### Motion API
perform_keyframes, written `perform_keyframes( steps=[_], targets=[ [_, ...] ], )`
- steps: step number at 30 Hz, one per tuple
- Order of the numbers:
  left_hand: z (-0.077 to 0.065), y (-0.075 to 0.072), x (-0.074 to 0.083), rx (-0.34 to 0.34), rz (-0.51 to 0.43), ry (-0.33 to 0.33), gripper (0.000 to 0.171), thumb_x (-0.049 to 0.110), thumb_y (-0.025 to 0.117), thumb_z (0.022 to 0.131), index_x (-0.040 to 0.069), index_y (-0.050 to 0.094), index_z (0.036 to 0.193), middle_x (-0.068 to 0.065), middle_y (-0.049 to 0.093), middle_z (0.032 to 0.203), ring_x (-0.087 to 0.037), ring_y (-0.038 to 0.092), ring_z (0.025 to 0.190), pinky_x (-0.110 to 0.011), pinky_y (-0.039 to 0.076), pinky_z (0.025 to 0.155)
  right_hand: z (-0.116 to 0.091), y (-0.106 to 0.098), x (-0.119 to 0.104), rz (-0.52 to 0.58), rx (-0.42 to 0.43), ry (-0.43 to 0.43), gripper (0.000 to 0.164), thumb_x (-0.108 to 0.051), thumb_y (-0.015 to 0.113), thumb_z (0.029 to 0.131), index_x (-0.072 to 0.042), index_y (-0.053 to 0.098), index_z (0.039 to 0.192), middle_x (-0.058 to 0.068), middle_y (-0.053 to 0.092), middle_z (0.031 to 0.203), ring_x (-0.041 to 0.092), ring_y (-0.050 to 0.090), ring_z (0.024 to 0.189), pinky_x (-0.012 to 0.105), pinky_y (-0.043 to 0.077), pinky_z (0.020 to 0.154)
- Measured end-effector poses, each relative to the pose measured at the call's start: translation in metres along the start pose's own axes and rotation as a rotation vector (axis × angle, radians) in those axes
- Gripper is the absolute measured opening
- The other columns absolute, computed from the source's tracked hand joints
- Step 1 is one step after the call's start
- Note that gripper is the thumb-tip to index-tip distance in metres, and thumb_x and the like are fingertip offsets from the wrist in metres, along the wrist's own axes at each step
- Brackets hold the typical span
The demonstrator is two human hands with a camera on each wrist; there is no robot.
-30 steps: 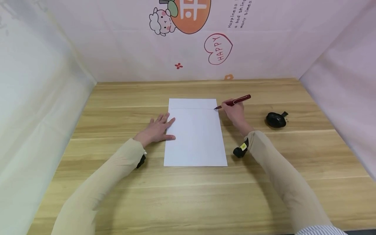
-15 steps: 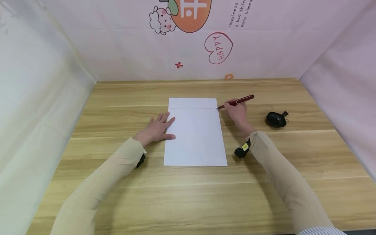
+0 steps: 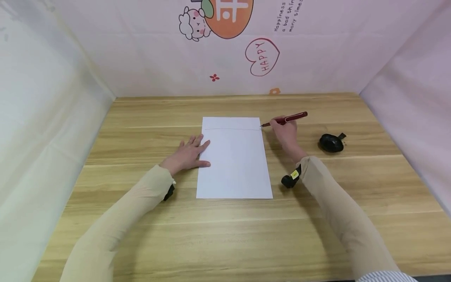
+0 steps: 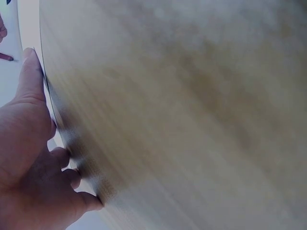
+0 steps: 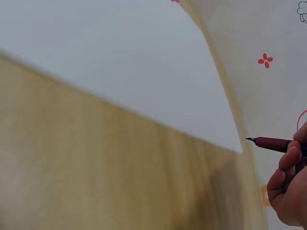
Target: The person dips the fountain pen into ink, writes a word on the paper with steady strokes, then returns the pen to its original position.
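A white sheet of paper [image 3: 234, 164] lies on the wooden table, with one thin line drawn across its upper part. My left hand [image 3: 186, 155] rests with spread fingers on the sheet's left edge; the left wrist view shows this hand [image 4: 29, 158] along the paper's border. At the upper right edge of the sheet, my right hand [image 3: 286, 131] pinches a dark red fountain pen [image 3: 296, 116]. The pen's nib points left at the paper's edge, near the line's right end. In the right wrist view the fountain pen [image 5: 272, 143] shows its dark nib by the sheet's corner.
A black rounded object [image 3: 331, 143] with a small tab lies on the table [image 3: 225, 239] right of my right hand. White cloth [image 3: 148, 66] with printed drawings rises behind the table, and more cloth hangs at both sides.
My right hand has moved slightly right with the fountain pen, its nib passing from the line's end to the paper's right edge and a bit higher. My left hand stays put.
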State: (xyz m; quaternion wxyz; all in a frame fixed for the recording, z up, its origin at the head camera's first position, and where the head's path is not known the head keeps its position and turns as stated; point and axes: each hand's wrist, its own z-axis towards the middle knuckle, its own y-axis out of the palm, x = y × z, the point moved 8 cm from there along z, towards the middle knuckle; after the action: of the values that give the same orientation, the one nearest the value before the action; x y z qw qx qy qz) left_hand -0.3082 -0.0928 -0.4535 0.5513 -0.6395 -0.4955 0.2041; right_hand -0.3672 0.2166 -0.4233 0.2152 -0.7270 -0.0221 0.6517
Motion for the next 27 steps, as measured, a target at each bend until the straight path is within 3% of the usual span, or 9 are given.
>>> perform_keyframes(
  steps=[5,13,19,27],
  targets=[
    [-0.003,-0.002,-0.002,0.003,0.014,-0.009,0.085,0.055,0.053,0.087,0.018,0.011,0.152,-0.015,-0.004,0.159,-0.039,-0.002,0.146,-0.065,0.007,0.112,0.005,0.024,-0.020,0.060,-0.041,-0.019,0.014,-0.018,0.058,0.086,-0.011,0.062,0.097,0.000,0.058,0.074,0.008,0.049,0.060,0.019,0.039,0.052],
    [-0.004,-0.001,0.003,-0.012,0.019,-0.002,0.085,0.056,0.052,0.088,0.018,0.011,0.152,-0.015,-0.005,0.158,-0.040,-0.002,0.145,-0.065,0.006,0.112,0.007,0.075,-0.039,-0.024,-0.078,-0.072,0.017,-0.015,0.058,0.085,-0.006,0.064,0.098,-0.005,0.055,0.069,0.006,0.050,0.056,0.018,0.041,0.051],
    [-0.002,0.001,0.004,-0.012,0.035,-0.002,0.085,0.057,0.052,0.087,0.019,0.012,0.152,-0.014,-0.004,0.159,-0.038,-0.001,0.146,-0.064,0.008,0.112,0.009,0.090,-0.047,-0.063,-0.062,-0.142,0.019,-0.013,0.057,0.083,-0.002,0.067,0.095,-0.007,0.053,0.061,0.003,0.048,0.049,0.016,0.040,0.047],
    [-0.001,0.000,-0.001,-0.004,0.026,-0.010,0.086,0.057,0.053,0.087,0.019,0.012,0.152,-0.014,-0.003,0.159,-0.038,-0.001,0.146,-0.065,0.009,0.112,0.010,0.101,-0.046,-0.103,-0.084,-0.135,0.019,-0.013,0.057,0.083,-0.001,0.066,0.096,-0.006,0.053,0.061,0.004,0.049,0.049,0.017,0.038,0.046]
  ],
)
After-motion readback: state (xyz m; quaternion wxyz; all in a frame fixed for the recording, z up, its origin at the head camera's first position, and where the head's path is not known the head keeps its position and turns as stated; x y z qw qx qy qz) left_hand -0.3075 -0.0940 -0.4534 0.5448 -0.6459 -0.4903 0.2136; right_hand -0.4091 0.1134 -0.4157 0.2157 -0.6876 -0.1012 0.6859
